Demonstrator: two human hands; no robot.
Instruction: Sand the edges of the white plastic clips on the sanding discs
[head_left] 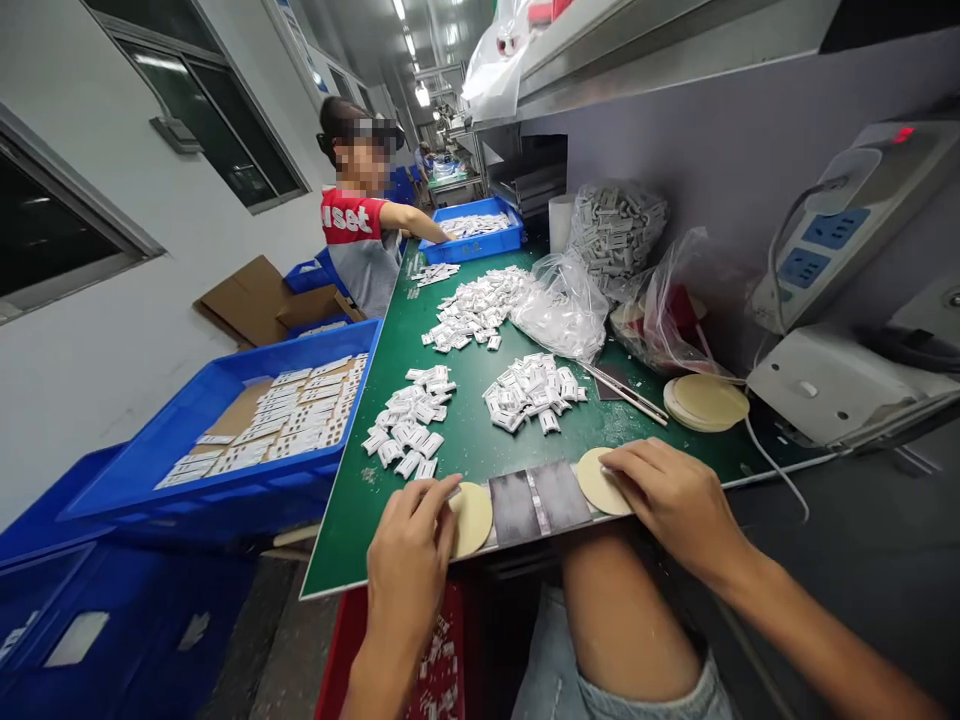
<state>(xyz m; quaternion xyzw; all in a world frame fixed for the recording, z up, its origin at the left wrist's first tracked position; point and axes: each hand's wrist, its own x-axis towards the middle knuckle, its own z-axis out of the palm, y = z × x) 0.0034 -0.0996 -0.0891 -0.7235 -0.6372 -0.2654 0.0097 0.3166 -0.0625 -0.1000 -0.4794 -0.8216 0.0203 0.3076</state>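
At the table's near edge, my left hand [409, 530] is closed over the left cream round disc [472, 518], fingers curled together. A small pale edge shows at its fingertips, too little to name. My right hand [664, 490] pinches over the right cream disc [598, 482]; whatever its fingers hold is hidden. Between the discs lie two dark grey rectangular pads [561, 495], split by a pale strip. Beyond the hands are a left pile of small white plastic parts [409, 425] and a right pile of the same parts [531, 392].
A larger heap of white parts [484, 300] lies farther along the green table [349, 540]. Tweezers [626, 392], spare discs [705, 402] and plastic bags [566, 310] sit at right. Blue crates [217, 375] stand left. A co-worker [360, 220] reaches into a blue tray [480, 245].
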